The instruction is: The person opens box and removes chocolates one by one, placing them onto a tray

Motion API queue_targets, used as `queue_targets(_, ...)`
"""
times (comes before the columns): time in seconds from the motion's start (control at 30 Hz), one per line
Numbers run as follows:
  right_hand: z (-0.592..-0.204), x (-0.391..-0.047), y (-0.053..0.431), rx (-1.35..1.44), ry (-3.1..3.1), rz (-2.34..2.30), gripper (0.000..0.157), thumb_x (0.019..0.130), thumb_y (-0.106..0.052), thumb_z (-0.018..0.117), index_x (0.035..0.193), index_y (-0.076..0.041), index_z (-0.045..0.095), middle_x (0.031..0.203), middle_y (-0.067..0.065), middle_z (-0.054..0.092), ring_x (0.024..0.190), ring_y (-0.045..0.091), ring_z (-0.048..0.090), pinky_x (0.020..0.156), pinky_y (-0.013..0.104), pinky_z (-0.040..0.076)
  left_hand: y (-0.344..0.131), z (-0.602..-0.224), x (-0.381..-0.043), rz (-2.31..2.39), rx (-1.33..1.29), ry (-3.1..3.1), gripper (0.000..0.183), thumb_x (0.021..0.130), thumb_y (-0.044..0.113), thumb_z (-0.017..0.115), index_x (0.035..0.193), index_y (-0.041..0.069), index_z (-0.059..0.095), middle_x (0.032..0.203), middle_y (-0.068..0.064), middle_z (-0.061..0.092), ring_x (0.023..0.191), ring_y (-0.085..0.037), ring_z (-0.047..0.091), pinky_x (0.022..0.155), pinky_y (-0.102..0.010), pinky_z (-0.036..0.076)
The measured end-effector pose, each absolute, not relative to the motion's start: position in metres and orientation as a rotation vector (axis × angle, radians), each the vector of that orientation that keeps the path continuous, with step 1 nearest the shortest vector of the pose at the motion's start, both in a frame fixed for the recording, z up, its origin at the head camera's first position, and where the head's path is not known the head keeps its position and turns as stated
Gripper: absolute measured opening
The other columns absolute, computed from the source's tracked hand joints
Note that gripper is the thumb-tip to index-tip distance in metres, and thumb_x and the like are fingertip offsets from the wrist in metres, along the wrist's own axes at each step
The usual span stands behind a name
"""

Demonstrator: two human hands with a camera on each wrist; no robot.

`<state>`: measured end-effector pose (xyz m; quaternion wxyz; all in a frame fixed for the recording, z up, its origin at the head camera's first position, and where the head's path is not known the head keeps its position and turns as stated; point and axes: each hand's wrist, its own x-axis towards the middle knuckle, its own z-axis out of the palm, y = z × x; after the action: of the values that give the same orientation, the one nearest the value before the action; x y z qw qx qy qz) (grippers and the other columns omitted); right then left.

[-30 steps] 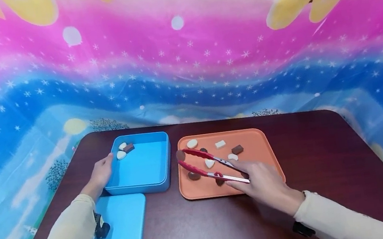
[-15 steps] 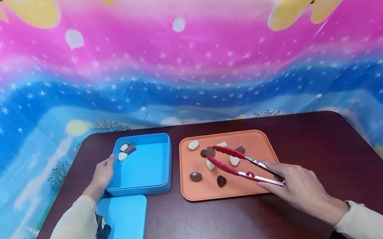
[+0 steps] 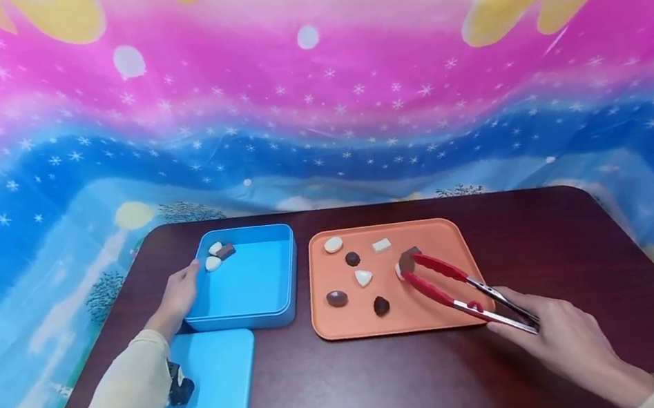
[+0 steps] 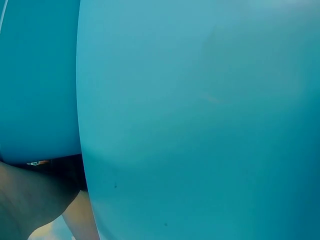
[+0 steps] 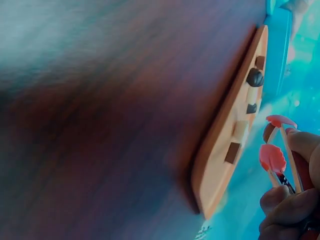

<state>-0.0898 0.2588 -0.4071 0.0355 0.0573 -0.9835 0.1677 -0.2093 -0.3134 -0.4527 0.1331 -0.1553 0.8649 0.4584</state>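
My left hand (image 3: 179, 296) grips the left side of a blue box (image 3: 283, 316), fingers at its rim. Two white chocolates (image 3: 213, 264) and a brown bar-shaped one (image 3: 225, 251) lie in its far left corner. With my right hand (image 3: 572, 337) I hold red-tipped metal tongs (image 3: 437, 294) over the right part of an orange tray (image 3: 345, 330). A round brown chocolate (image 3: 407, 262) is pinched between their tips, overlapping a white piece and a brown block behind it. The right wrist view shows this brown chocolate (image 5: 269, 132) at the tongs' red tips.
On the tray lie white chocolates, including a heart-like one (image 3: 364, 277), and dark ones such as an oval (image 3: 337, 298). The blue lid (image 3: 221, 386) lies flat before the box, under my left forearm. A printed cloth (image 3: 312, 94) hangs behind the dark table (image 3: 341, 397).
My right hand has moved right, carrying the tongs and the brown chocolate from the tray's left edge to its right part. My left hand stays at the box.
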Motion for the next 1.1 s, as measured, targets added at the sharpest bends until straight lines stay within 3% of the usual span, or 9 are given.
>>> queue_targets(0.2, -0.412, -0.092, 0.276, 0.124, -3.06, 0.493, 0.074, 0.082, -0.054, 0.08, 0.14, -0.013, 0.062, 0.102, 0.015, 0.076, 0.074, 0.022, 0.063, 0.05, 0.032, 0.036, -0.314, -0.45, -0.211, 1.317, -0.437, 2.541, 0.081, 0.107, 0.058, 0.011, 0.16, -0.002, 0.009, 0.167, -0.029, 0.012, 0.154, -0.051, 0.013, 0.123, -0.068, 0.018)
queue_targets(0.5, -0.41, -0.09, 0.291, 0.061, -3.187, 0.43, 0.077, 0.082, -0.064, 0.074, 0.141, -0.017, 0.061, 0.091, 0.004, 0.075, 0.075, 0.019, 0.061, 0.051, 0.031, 0.034, -0.315, -0.447, -0.211, 1.314, -0.432, 2.516, 0.082, 0.106, 0.06, 0.01, 0.161, -0.001, 0.004, 0.167, -0.029, 0.009, 0.153, -0.052, 0.011, 0.121, -0.07, 0.018)
queue_targets(0.87, -0.415, -0.092, 0.296, 0.036, -3.265, 0.405, 0.084, 0.08, -0.072, 0.069, 0.142, -0.016, 0.06, 0.103, 0.009, 0.076, 0.081, 0.021, 0.065, 0.052, 0.032, 0.039, -0.314, -0.453, -0.207, 1.323, -0.44, 2.506, 0.082, 0.106, 0.06, 0.01, 0.161, -0.001, 0.005, 0.167, -0.029, 0.01, 0.154, -0.052, 0.011, 0.122, -0.069, 0.018)
queue_targets(0.97, -0.413, -0.093, 0.296, 0.018, -3.271, 0.424, 0.085, 0.08, -0.072, 0.07, 0.143, -0.016, 0.059, 0.098, 0.005, 0.075, 0.078, 0.018, 0.062, 0.053, 0.032, 0.037, -0.314, -0.453, -0.207, 1.32, -0.438, 2.508, 0.082, 0.106, 0.06, 0.011, 0.161, -0.001, 0.006, 0.167, -0.029, 0.01, 0.153, -0.052, 0.012, 0.122, -0.069, 0.018)
queue_targets(1.1, -0.407, -0.094, 0.292, 0.006, -3.246, 0.436, 0.088, 0.08, -0.071, 0.071, 0.145, -0.014, 0.056, 0.077, -0.003, 0.065, 0.07, 0.016, 0.051, 0.051, 0.031, 0.032, -0.315, -0.452, -0.207, 1.312, -0.44, 2.526, 0.082, 0.106, 0.06, 0.01, 0.16, -0.002, 0.006, 0.167, -0.03, 0.011, 0.153, -0.052, 0.013, 0.122, -0.069, 0.019)
